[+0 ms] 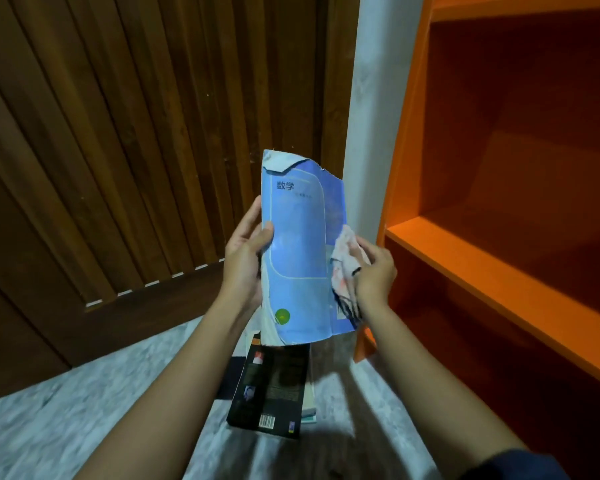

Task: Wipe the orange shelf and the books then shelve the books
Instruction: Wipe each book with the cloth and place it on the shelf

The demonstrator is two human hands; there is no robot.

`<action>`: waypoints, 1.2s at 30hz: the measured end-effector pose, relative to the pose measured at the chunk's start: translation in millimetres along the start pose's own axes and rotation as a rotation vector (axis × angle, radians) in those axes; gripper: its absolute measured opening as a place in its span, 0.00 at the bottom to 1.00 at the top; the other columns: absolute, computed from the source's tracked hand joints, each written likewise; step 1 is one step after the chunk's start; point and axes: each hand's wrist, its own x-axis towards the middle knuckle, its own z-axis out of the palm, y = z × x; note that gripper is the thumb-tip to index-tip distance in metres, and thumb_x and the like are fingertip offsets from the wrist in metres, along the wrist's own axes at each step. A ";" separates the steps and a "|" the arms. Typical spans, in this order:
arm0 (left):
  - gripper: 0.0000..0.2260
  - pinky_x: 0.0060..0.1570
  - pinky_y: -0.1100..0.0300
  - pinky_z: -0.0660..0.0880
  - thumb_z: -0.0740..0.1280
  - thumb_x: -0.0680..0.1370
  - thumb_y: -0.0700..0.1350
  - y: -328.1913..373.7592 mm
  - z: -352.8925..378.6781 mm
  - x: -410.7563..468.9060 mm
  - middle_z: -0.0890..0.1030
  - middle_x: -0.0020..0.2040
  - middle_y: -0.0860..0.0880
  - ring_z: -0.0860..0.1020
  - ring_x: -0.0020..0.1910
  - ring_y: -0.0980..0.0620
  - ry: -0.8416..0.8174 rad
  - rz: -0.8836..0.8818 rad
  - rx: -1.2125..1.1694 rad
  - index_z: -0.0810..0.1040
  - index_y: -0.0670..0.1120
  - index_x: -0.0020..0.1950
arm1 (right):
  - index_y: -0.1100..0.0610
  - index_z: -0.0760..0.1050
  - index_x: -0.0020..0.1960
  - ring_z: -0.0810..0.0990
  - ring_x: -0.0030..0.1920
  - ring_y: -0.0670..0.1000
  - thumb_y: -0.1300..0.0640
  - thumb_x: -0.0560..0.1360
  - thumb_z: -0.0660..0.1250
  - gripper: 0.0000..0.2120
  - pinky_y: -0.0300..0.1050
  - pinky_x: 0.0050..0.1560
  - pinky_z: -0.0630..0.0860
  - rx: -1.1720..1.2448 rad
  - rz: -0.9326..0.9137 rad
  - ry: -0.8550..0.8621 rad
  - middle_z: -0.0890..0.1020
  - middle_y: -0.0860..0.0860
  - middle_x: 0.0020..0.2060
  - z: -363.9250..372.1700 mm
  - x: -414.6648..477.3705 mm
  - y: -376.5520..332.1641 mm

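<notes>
A worn blue book is held upright at the centre of the frame, its cover printed with the characters 数学 near the top and a round green mark near the bottom. Its left edge is gripped by the left hand, thumb laid on the cover. A crumpled pale cloth is clutched in the right hand and pressed against the book's right edge. The orange shelf is seen at the right of the frame. Below the book, a black book bearing a barcode is stacked on others on the pale floor. A slatted wooden door fills the upper left.
</notes>
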 end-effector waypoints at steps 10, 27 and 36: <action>0.20 0.59 0.40 0.73 0.61 0.78 0.34 -2.8 -3.5 5.8 0.81 0.58 0.44 0.79 0.57 0.42 0.088 0.003 -0.049 0.72 0.51 0.67 | 0.60 0.81 0.54 0.76 0.48 0.46 0.65 0.73 0.69 0.10 0.27 0.48 0.71 0.055 -0.337 -0.163 0.75 0.48 0.45 12.0 -58.0 -6.4; 0.19 0.58 0.40 0.74 0.64 0.77 0.36 16.8 -11.6 -8.2 0.81 0.59 0.46 0.78 0.59 0.41 -0.035 -0.066 0.009 0.73 0.53 0.65 | 0.58 0.78 0.58 0.76 0.54 0.49 0.61 0.77 0.65 0.11 0.22 0.47 0.67 0.087 -0.026 0.005 0.78 0.57 0.54 -15.3 -40.5 5.1; 0.21 0.48 0.49 0.81 0.63 0.77 0.35 25.8 -5.4 -3.3 0.82 0.57 0.50 0.82 0.53 0.47 -0.111 -0.028 0.123 0.72 0.54 0.66 | 0.47 0.65 0.70 0.69 0.69 0.51 0.42 0.68 0.72 0.34 0.60 0.69 0.65 0.371 0.151 -0.341 0.70 0.49 0.70 -36.3 -26.6 -1.2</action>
